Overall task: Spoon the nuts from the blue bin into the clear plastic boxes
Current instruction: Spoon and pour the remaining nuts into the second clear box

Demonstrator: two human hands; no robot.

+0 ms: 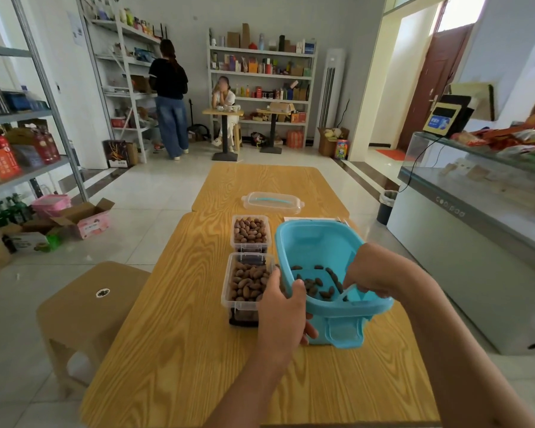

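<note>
Head view: left hand [283, 316] fingers grip tilted blue bin [314, 245], few nuts [317, 284]; right hand [372, 273] fingers unclear; boxes [250, 233] full.

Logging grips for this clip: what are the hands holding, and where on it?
The left hand grips the blue bin at its near left rim, tilting it. The right hand reaches inside among the nuts; whether it holds anything cannot be told.

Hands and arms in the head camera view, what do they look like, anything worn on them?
Both the left hand and the right hand are bare: no gloves, rings, watch or bracelet show. The forearms are uncovered right down to the bottom edge of the picture, with no sleeve in sight. No markings are visible.
</note>
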